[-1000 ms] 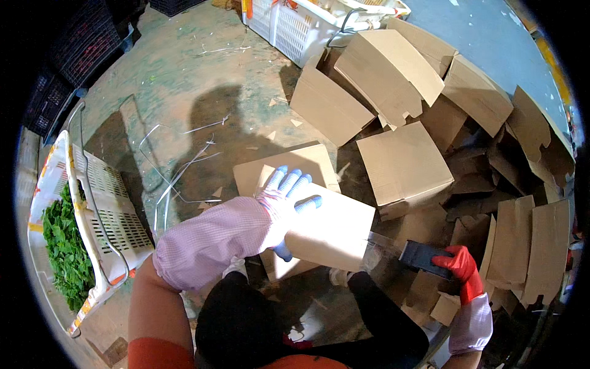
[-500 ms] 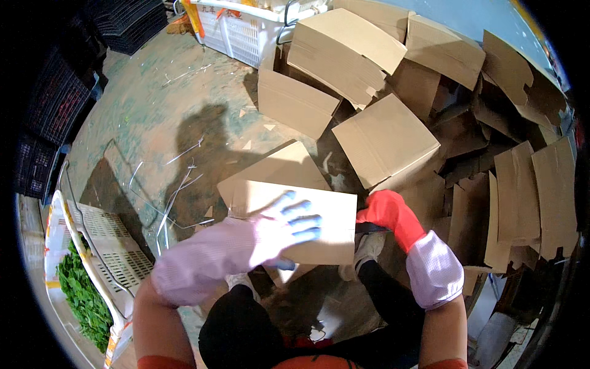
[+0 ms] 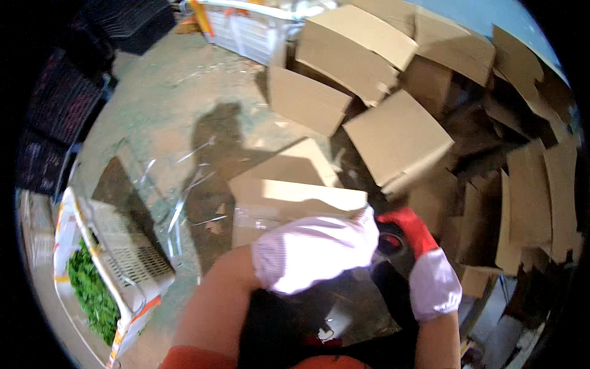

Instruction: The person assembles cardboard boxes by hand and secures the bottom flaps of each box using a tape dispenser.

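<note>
A flat-topped cardboard box (image 3: 289,197) sits in front of me with clear tape along its near side. My left forearm in a pale pink sleeve (image 3: 313,249) lies across the box's near edge. The left hand itself is hidden past the sleeve's end at the box's right corner. My right hand (image 3: 407,229), in a red glove with a white cuff, sits at that same corner, closed on a dark tape dispenser (image 3: 389,244).
A heap of folded and assembled cardboard boxes (image 3: 399,135) fills the right and back. A white plastic crate (image 3: 132,258) with green leaves (image 3: 92,295) stands at the left. Another white crate (image 3: 246,31) is at the back, and plastic straps (image 3: 184,197) lie on the concrete floor.
My left arm has swung across the box so the sleeve now covers the hand. The right hand with the dispenser has come in from the far right to the box's right corner.
</note>
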A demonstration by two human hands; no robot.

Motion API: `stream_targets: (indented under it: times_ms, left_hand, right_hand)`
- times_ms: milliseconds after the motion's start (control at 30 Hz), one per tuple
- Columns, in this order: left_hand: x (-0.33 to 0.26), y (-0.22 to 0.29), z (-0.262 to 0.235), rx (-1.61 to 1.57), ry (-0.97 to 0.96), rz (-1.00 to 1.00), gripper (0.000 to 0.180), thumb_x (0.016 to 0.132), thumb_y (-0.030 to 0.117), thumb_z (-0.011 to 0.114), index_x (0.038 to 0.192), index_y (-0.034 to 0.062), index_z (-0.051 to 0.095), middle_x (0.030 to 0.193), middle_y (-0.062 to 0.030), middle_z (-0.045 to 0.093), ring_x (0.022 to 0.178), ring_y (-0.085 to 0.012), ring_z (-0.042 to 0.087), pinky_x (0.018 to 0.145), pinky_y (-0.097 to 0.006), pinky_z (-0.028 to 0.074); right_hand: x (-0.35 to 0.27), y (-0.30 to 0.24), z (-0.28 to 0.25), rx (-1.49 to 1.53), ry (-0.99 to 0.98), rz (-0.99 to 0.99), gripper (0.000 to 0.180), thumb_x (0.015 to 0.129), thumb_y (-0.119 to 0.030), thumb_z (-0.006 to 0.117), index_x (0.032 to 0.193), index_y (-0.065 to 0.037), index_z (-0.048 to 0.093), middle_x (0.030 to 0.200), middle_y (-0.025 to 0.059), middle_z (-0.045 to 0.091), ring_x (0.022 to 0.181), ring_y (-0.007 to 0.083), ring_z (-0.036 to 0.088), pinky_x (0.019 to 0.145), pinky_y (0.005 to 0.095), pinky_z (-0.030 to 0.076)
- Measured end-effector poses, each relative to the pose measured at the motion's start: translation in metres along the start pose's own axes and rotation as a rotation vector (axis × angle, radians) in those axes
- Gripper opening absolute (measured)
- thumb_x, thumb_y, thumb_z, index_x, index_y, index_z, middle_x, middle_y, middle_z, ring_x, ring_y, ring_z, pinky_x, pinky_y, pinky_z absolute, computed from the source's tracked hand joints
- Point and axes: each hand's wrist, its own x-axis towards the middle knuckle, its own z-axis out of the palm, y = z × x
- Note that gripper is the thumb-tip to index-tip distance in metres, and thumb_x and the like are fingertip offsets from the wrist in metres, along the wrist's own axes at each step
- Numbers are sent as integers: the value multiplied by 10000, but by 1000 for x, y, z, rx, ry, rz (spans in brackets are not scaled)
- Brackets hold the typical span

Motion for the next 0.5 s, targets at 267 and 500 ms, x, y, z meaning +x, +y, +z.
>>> stream_targets:
  times_ms: [267,500]
  left_hand:
    - [34,17,12,-53,19,59,282,794,349,529,896,117,653,898,-57,624,1053,-260,507,1014,-548,214]
    - [31,4,15,-106,10,49,282,791,344,533,916,116,643,918,-59,616,1075,-255,491,1023,-551,197]
  right_hand:
    - [-14,47,-12,213,139,158,216,767,-222,654,803,-9,663,682,106,638,512,212,581,442,343,460]
    - [21,88,21,-21,569,-9,371,809,-367,632,845,0,674,778,98,662,721,226,609,667,352,465]
